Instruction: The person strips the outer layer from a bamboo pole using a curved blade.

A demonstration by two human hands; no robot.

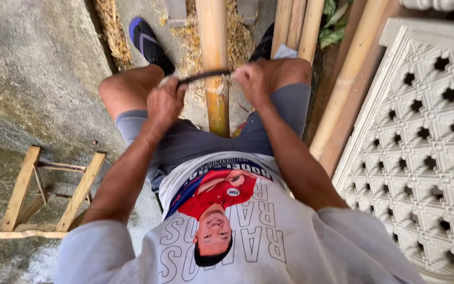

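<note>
The bamboo pole lies between the knees so it stays put. The left hand and right hand squeeze the curved blade ends, scraping it.

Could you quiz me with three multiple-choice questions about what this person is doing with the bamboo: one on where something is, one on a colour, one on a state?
1. Where is the bamboo pole?
A. between the person's knees
B. on the wooden stool
C. against the patterned panel

2. What colour are the shorts?
A. red
B. grey
C. yellow

3. How is the curved blade held?
A. in one hand
B. lying loose
C. gripped at each end by the left hand and right hand

Answers: 1 A, the pole runs between the legs; 2 B, grey fabric shows; 3 C, both fists close on it.
</note>
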